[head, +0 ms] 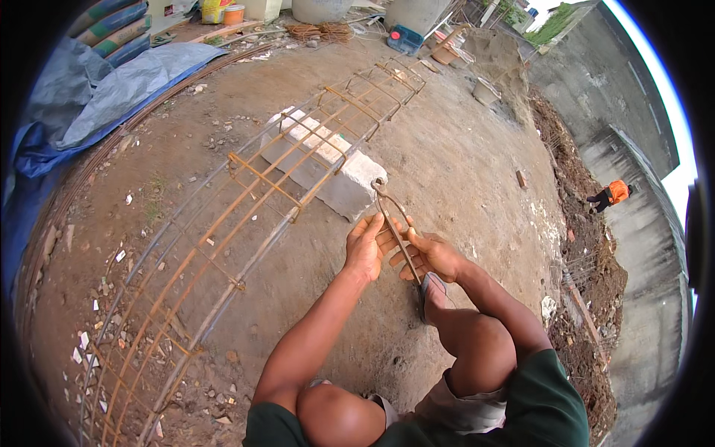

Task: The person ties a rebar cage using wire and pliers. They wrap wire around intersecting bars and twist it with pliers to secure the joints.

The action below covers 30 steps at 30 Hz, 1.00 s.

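A pair of steel tying pincers (380, 193) is held in front of me, jaws pointing away and handles spread. My left hand (363, 248) has its thumb against one handle just below the jaws, with its fingers behind. On the other handle, my right hand (434, 256) grips with thumb and fingers. Left of both hands runs a long rebar cage (299, 209) of lengthwise bars and rusty stirrups. A pale block (343, 190) lies under the cage, close to the pincers' jaws.
Blue tarpaulin (134, 84) and stacked bags (117, 33) are at the far left. Beyond the cage are wire coils (318, 32), a blue case (405, 40) and a bucket (486, 91). A person in orange (616, 193) is by the right wall (651, 246).
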### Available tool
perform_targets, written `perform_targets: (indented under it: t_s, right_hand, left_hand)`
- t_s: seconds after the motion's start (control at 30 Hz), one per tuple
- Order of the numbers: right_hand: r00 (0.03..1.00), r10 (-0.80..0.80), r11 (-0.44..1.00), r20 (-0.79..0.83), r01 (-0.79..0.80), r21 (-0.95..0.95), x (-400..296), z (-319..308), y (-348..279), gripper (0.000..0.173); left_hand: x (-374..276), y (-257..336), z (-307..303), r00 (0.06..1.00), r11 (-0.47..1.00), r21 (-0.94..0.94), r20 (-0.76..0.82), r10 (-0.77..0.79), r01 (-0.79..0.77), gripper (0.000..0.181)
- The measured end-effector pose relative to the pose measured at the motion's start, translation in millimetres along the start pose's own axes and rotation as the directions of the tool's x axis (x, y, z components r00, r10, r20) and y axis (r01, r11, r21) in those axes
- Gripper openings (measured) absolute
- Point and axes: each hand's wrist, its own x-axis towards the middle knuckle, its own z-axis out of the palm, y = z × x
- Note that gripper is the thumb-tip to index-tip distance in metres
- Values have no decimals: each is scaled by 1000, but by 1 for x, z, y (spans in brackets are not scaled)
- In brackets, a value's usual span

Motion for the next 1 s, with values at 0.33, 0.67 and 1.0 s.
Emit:
perform_targets:
  t_s: [0.33, 0.67, 1.0]
  right_hand:
    - [972, -161, 986, 172, 150, 76, 53, -98, 38, 57]
    - [676, -133, 893, 725, -235, 383, 107, -257, 90, 57]
    - [913, -386, 814, -133, 270, -514, 256, -282, 29, 46]
  left_hand:
    - [62, -9, -28, 979, 646, 760, -67, 193, -75, 22]
    - [120, -40, -14, 986, 145, 982, -137, 99, 122, 24]
    - [82, -36, 21, 860, 560, 818, -378, 343, 136, 22]
